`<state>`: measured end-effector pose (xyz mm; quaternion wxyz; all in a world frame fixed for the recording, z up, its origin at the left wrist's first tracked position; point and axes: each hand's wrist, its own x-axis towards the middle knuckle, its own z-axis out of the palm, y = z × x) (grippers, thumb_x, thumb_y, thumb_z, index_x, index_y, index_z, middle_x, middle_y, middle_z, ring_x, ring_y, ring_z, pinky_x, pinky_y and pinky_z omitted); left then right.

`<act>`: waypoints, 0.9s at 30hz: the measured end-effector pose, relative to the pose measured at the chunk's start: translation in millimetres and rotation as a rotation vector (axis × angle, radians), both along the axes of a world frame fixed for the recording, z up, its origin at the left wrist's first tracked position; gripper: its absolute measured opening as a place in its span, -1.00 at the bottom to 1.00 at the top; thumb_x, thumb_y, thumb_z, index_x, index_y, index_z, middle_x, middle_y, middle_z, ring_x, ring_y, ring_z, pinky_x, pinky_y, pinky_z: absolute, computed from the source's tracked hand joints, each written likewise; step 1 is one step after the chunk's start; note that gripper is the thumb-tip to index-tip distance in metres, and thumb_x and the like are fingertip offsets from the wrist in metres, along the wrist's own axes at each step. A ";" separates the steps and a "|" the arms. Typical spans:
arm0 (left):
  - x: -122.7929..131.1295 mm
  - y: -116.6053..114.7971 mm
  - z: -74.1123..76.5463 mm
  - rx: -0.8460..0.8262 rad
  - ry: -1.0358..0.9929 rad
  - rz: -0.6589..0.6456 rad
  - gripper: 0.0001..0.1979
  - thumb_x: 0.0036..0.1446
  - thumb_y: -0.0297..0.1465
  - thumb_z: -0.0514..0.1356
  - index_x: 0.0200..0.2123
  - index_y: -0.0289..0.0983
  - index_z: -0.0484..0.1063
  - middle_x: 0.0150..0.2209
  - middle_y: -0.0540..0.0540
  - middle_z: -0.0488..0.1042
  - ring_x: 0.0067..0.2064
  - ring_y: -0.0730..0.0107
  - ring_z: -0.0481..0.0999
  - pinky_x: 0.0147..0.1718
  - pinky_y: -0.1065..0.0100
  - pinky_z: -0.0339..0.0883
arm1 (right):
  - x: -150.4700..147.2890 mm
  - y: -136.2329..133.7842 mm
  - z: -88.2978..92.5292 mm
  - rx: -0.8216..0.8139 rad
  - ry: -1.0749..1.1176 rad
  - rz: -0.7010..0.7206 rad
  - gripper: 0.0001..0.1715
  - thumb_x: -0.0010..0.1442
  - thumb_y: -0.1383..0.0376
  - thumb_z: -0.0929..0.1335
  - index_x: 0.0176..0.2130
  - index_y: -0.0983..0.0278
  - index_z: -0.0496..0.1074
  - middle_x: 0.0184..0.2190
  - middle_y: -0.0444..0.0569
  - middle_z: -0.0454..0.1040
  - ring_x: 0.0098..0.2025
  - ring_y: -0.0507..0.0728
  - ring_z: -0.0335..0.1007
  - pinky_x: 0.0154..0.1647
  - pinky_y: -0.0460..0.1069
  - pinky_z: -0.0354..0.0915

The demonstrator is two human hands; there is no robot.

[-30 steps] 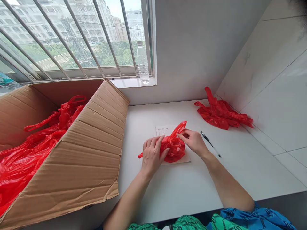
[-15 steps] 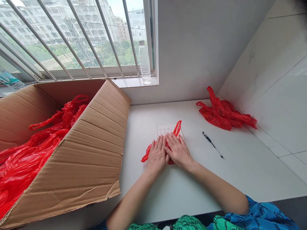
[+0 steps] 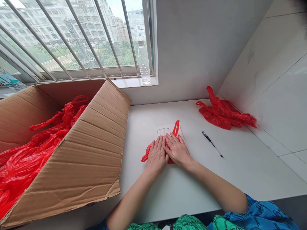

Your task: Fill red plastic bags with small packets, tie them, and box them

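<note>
My left hand (image 3: 157, 154) lies flat, fingers stretched out, on a red plastic bag (image 3: 145, 156). Beside it, my right hand (image 3: 177, 149) rests on the same bag, palm down with fingers extended. The two hands meet near the middle and cover most of the bag. One looped handle sticks out beyond the right fingers, and another part shows left of the left hand. Under the bag is a white sheet of paper (image 3: 162, 129) with small printed or written marks; its lower part is hidden.
A large open cardboard box (image 3: 96, 140) holding many red plastic bags (image 3: 45, 143) stands on the left. A black-capped pen (image 3: 212, 144) and a crumpled red bag pile (image 3: 222, 111) lie to the right on the white table (image 3: 240, 172). A water bottle (image 3: 144, 62) stands on the sill.
The bag's raised handle loop has tilted slightly to the left. Both hands stay flat in nearly the same place.
</note>
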<state>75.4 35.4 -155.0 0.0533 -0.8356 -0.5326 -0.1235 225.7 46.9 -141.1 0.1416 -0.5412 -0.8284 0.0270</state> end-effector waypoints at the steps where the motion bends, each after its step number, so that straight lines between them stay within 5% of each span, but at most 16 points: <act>1: 0.0 0.0 0.2 0.000 0.002 0.000 -0.42 0.35 -0.34 -0.12 0.38 -0.43 0.03 0.40 -0.18 0.02 0.43 0.19 -0.02 0.39 0.07 -0.04 | 0.1 0.2 0.0 0.001 0.003 0.001 -0.29 0.45 0.00 0.01 0.37 0.31 0.11 0.40 -0.03 0.03 0.45 0.22 -0.14 0.43 0.26 -0.18; 14: -1.4 2.2 1.4 -0.100 -0.144 -0.029 -0.42 0.32 -0.33 -0.02 0.35 -0.41 0.07 0.37 -0.23 0.12 0.41 0.09 0.07 0.37 -0.01 -0.01 | 9.7 6.8 2.6 -0.107 0.154 0.059 -0.32 0.43 -0.01 0.09 0.34 0.27 0.17 0.35 0.01 0.18 0.41 0.25 -0.03 0.40 0.29 -0.05; 20: -6.5 0.8 20.0 -0.113 -0.422 -0.017 -0.61 0.36 -0.20 0.04 0.15 -0.22 0.35 0.15 -0.15 0.44 0.23 0.15 0.35 0.19 0.08 0.26 | 46.2 19.6 15.4 -0.090 0.336 0.090 -0.48 0.37 0.12 0.22 0.24 0.22 0.32 0.28 0.05 0.28 0.31 0.23 0.16 0.24 0.17 0.26; 27: 1.4 -6.1 52.5 -0.123 -0.206 0.019 -0.83 0.30 -0.30 0.14 -0.12 -0.19 0.48 -0.24 -0.08 0.53 -0.20 0.21 0.50 -0.21 0.20 0.35 | 52.8 16.0 33.2 -0.118 0.438 0.086 -0.68 0.28 0.22 0.32 0.02 0.18 0.47 -0.10 -0.02 0.56 -0.07 0.19 0.47 -0.01 0.12 0.38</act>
